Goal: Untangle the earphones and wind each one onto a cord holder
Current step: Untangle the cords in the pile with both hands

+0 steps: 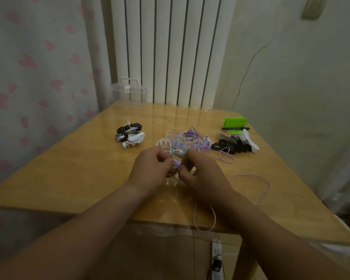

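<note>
Scene: a person is sitting at a wooden table, both hands meeting just in front of a tangle of pink, blue and purple earphones.
Left hand: fingers are curling in and pinching a small purple bundle, just in front of the tangle.
Right hand: fingers are curling in too, pinching the same bundle from the other side, touching or almost touching the left hand.
Purple cord: it is trailing out from under the right hand, looping in front of and to the right of the tangle, and one loop is hanging over the near table edge.
Holder in the hands: I cannot tell whether one is inside the bundle, because the fingers are hiding it.
Wound sets: a small pile, seemingly finished, is lying well to the left of the tangle.
Spare holders: black and white ones are lying just to the right of the tangle, with a pen and a green object behind them.
Step in hand: the person appears to be winding one purple earphone, with only the first turns made.
Progress: most of the work seems to be waiting, as the tangle is holding several cords.
Next move: the slack calls for drawing in turn by turn under light tension, minding the hanging loop so it is not snagging the table edge.
</note>
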